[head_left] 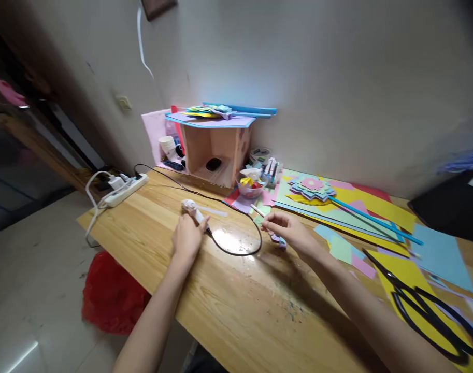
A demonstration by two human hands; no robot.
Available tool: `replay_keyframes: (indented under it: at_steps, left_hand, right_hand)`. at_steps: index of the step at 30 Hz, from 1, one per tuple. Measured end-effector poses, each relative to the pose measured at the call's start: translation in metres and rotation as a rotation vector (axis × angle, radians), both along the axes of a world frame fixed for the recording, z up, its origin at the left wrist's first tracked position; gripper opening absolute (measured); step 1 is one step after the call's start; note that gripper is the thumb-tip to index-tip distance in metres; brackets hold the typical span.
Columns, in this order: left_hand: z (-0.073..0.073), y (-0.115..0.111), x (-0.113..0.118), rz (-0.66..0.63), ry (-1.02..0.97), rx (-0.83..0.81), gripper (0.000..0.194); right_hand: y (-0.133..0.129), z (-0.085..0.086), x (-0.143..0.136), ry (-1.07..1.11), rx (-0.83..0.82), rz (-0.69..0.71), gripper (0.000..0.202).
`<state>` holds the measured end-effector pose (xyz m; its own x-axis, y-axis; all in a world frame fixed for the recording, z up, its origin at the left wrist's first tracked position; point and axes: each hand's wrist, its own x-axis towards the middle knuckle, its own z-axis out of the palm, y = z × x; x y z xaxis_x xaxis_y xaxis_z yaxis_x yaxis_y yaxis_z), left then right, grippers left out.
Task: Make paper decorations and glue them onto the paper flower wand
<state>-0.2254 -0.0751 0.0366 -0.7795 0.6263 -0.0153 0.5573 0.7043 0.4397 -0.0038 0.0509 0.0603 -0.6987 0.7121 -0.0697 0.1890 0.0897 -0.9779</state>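
Observation:
My left hand (187, 235) is wrapped round a white hot glue gun (197, 213) whose nozzle end points away to the upper left. A black cord runs from its handle and loops on the table. Beside the gun lies a pale translucent glue stick (213, 211). My right hand (285, 230) is closed in a pinch above the table. Just below its fingers shows a small lilac and light-blue folded paper piece (278, 241); whether they grip it is unclear. Close to the fingertips is a thin white stick (257, 210), partly hidden.
A cardboard box (242, 147) stands against the wall, with a small plastic bowl (250, 189) beside it. At the right lie a layered paper flower (311, 187) on a blue stem, paper sheets and large black scissors (423, 305). A power strip (126, 190) sits at the left edge.

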Motion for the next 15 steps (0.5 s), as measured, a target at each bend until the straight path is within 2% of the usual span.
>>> replay_keyframes:
  at_steps: [3,5,10,13,15]
  left_hand:
    - [-0.006,0.005,-0.009,-0.019,0.060,-0.011,0.043]
    - [-0.007,-0.001,-0.022,-0.033,0.074,0.015,0.035]
    - [-0.006,-0.029,-0.074,-0.043,0.098,0.090,0.031]
    - [-0.006,-0.037,-0.105,-0.024,0.092,0.097,0.030]
    - [-0.007,-0.038,-0.117,-0.026,0.078,0.111,0.029]
  right_hand:
    - [-0.002,0.005,-0.014,0.015,0.036,0.017,0.029]
    - [-0.003,0.007,-0.019,0.032,0.040,0.018,0.028]
    - [-0.005,0.002,-0.026,0.025,0.010,0.062,0.028]
    - [-0.007,-0.004,-0.033,0.018,-0.008,0.085,0.029]
    - [-0.009,-0.006,-0.036,0.027,-0.017,0.089,0.028]
